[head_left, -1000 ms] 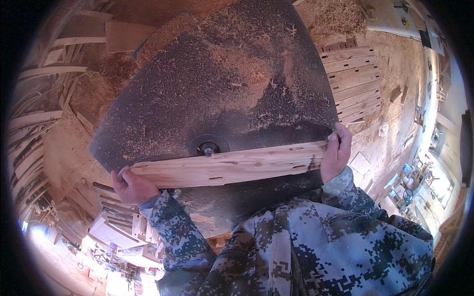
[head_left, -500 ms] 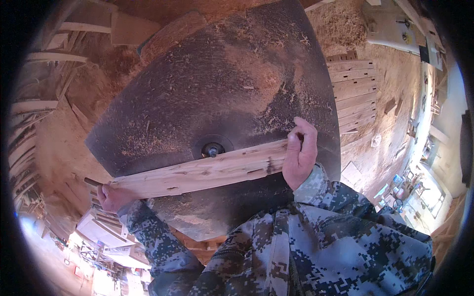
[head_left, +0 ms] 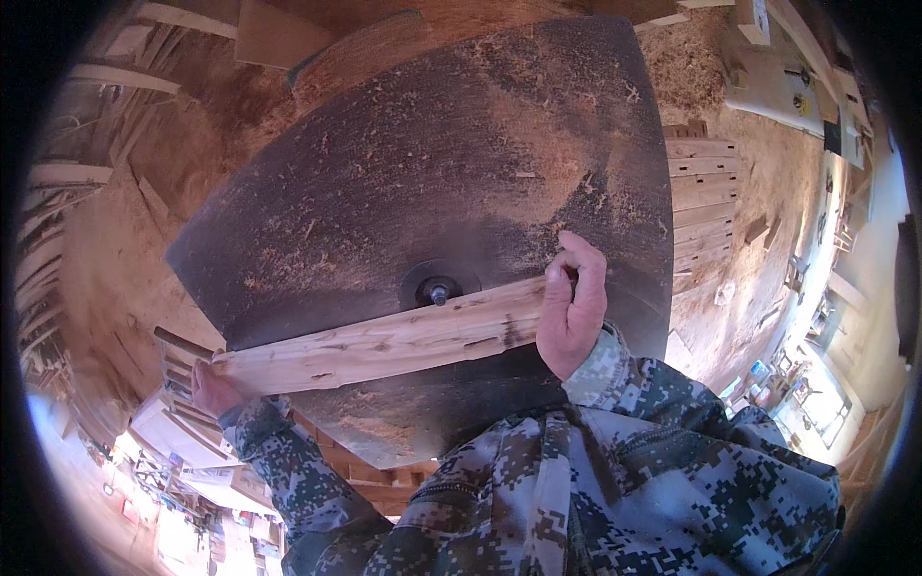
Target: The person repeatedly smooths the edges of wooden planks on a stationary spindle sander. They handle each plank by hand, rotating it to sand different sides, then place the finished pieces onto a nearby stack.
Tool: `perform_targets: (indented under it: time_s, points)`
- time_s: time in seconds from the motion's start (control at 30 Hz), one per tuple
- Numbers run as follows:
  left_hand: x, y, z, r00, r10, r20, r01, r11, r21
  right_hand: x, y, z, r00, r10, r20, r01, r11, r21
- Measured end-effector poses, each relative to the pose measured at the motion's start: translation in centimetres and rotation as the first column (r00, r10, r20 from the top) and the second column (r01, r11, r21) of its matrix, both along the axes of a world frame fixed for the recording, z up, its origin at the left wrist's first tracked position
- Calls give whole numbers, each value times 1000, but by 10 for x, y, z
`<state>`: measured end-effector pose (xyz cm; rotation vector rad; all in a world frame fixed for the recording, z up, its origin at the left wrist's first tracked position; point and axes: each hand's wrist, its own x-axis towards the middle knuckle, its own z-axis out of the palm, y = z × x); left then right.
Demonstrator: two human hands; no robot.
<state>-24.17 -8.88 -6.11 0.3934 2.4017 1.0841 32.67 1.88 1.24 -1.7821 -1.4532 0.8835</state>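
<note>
Pale wood was held by both bare hands above a dark, curved-edged worktable (head_left: 365,182), a long board (head_left: 394,344) being grasped at its left end by the left hand (head_left: 217,390) and at its right end by the right hand (head_left: 576,312). The right-hand grip was made with a curled forefinger and a thumb laid along the board's end; the left hand's hold was partly hidden, its fingers being seen wrapped at the corner. Between the two grips, the board was slanted, its right end set farther from the body, and its near side was marked by narrow slots (head_left: 322,375). Just past its far edge, between the hands, a metal spindle (head_left: 439,295) was framed by a dark ring (head_left: 413,287) partly covered by the wood; whether the spindle was touched could not be told. Beyond both grips, the tabletop was strewn with sawdust (head_left: 538,144). Farther out past the right hand, slotted planks (head_left: 703,192) were laid side by side, while a row of slats (head_left: 178,367) was seen next to the left hand. Both wrists were covered by camouflage sleeves (head_left: 663,394).
</note>
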Motion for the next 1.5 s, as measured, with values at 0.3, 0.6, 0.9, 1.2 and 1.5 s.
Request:
perform_targets:
  time_s: [0.3, 0.6, 0.9, 1.2, 1.5]
  points:
    - [-14, -15, -7, 967, -132, -217, 93, 979, -182, -4, 6, -1, 997, 58, 59, -61, 997, 46]
    - [3, -7, 1, 955, -91, -281, 35, 979, -200, -7, 7, -2, 994, 69, 82, -73, 996, 55]
    - [0, -48, 7, 938, -209, -276, 92, 919, -383, -17, 4, 2, 994, 92, 66, -97, 992, 79]
    - [0, -68, 14, 975, 112, -192, -152, 966, -208, -32, 6, 1, 980, 192, 52, -196, 976, 93]
    - [-7, -73, 10, 963, 56, -264, -104, 980, -172, -44, 10, -3, 983, 180, 24, -182, 977, 108]
